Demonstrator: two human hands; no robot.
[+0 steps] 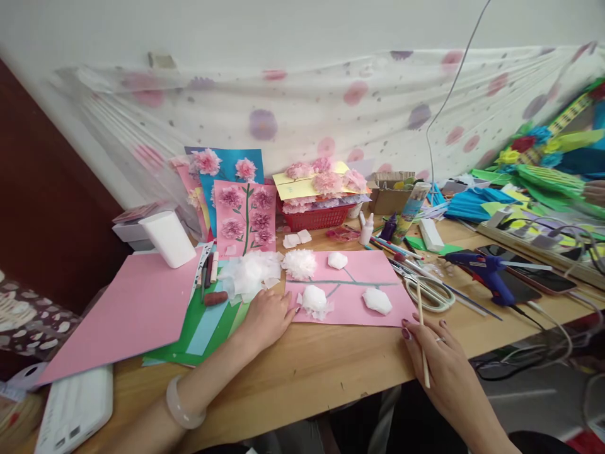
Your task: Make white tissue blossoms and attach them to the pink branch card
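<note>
On the table (331, 362), our pink card (347, 310) is lying flat between our hands, carrying a green stem. Its upper-left flower (299, 263) is looking complete to us; the lower-left flower (315, 301) is showing only a little tissue around its base. Two white pads (377, 301) farther right are sitting bare, so we are judging those unfinished. Our left hand (268, 320) is resting open at the card's left edge; our right hand (439, 353) is gripping a wooden stick (422, 337) near the lower-right corner. Beyond, a tissue pile (253, 274) is lying beside an upright flowered card (244, 217).
</note>
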